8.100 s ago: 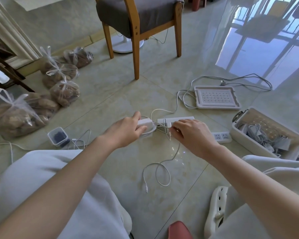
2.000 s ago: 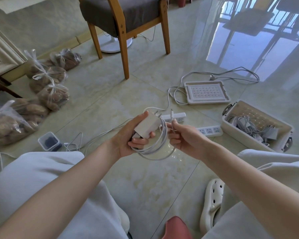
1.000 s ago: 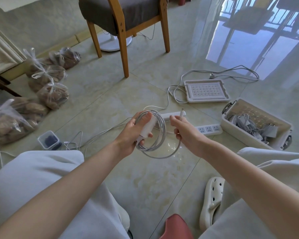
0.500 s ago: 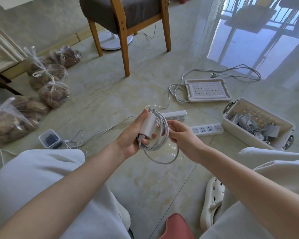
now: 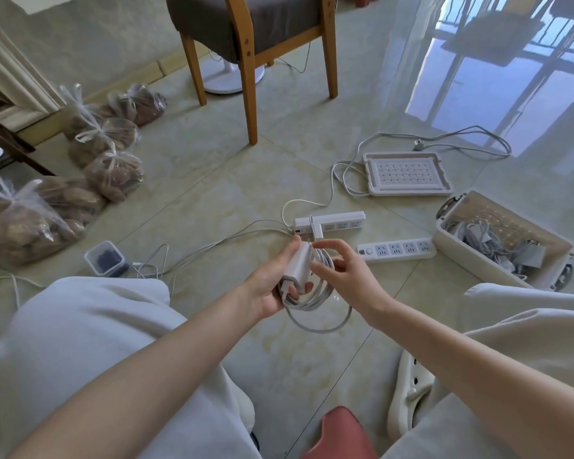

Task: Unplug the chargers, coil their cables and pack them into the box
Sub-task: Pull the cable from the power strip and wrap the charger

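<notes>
From the charger (image 5: 297,266) gripped in your left hand (image 5: 269,289), the way rightward to the box (image 5: 471,260) ran past your right hand (image 5: 348,276) and over the nearer power strip (image 5: 396,250), which lay flat just beside the box's front wall. The box stood open at the top, with cables (image 5: 491,240) heaped inside, and your right knee (image 5: 527,319) rose near its lower corner. Ahead, the farther power strip (image 5: 342,221) with a plugged-in adapter (image 5: 317,230), its trailing cords (image 5: 212,242) and the lid (image 5: 408,173) cluttered the floor (image 5: 232,193); bare floor lay below your hands.
</notes>
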A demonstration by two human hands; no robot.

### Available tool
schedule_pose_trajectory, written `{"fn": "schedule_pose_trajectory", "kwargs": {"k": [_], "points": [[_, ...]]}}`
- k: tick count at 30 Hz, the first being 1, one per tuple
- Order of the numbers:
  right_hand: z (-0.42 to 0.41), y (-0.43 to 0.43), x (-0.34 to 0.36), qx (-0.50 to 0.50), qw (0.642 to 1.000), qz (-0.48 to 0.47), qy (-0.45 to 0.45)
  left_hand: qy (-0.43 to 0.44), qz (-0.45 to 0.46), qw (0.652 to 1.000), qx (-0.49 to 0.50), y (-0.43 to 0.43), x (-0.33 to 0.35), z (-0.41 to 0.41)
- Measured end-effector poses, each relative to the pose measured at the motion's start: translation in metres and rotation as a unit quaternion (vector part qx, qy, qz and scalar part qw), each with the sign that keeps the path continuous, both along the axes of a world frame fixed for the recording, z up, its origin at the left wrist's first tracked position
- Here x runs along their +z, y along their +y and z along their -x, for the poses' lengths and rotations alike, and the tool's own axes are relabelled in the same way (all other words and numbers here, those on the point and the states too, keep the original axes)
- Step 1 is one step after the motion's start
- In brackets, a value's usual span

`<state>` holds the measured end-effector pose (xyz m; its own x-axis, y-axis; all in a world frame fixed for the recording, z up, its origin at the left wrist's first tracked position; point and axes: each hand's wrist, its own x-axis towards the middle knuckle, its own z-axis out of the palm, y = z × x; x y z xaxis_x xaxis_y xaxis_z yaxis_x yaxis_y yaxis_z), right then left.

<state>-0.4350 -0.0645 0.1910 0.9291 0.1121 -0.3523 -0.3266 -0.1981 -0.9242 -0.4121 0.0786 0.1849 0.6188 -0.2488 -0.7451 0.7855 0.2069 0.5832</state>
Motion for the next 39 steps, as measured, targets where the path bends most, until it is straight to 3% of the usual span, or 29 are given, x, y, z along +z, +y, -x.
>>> {"fn": "schedule_pose_trajectory", "kwargs": {"k": [6,13,15,18,20,23,28,31,34,39], "points": [[0.006,0.001,-0.013,-0.072,0.99,0.114,-0.034,-0.017,-0.028,0.999,-0.005,-0.007,-0.012,0.005],[0.008,-0.005,-0.022,-0.025,0.978,0.193,-0.068,-0.028,-0.05,0.998,0.02,-0.017,-0.026,0.012],[0.011,-0.007,-0.026,0.052,0.952,0.29,-0.088,-0.044,-0.079,0.996,0.022,-0.021,-0.032,0.017],[0.018,-0.004,-0.034,0.146,0.872,0.456,-0.102,-0.047,-0.097,0.994,0.031,-0.023,-0.044,0.027],[0.025,0.002,-0.039,0.166,0.845,0.497,-0.11,-0.035,-0.089,0.994,0.043,-0.023,-0.056,0.034],[0.038,0.011,-0.039,0.168,0.869,0.441,-0.147,-0.019,-0.07,0.995,0.071,-0.018,-0.078,0.045],[0.056,0.021,-0.028,0.158,0.935,0.269,-0.17,0.01,-0.098,0.987,0.128,0.004,-0.106,0.06],[0.058,0.028,-0.02,0.095,0.964,0.147,-0.199,0.025,-0.13,0.98,0.146,0.022,-0.116,0.066],[0.058,0.027,-0.006,0.006,0.988,0.005,-0.152,0.072,-0.116,0.974,0.179,0.037,-0.118,0.07],[0.055,0.015,-0.01,-0.13,0.987,0.022,-0.091,0.104,-0.047,0.972,0.204,0.038,-0.101,0.064]]}}
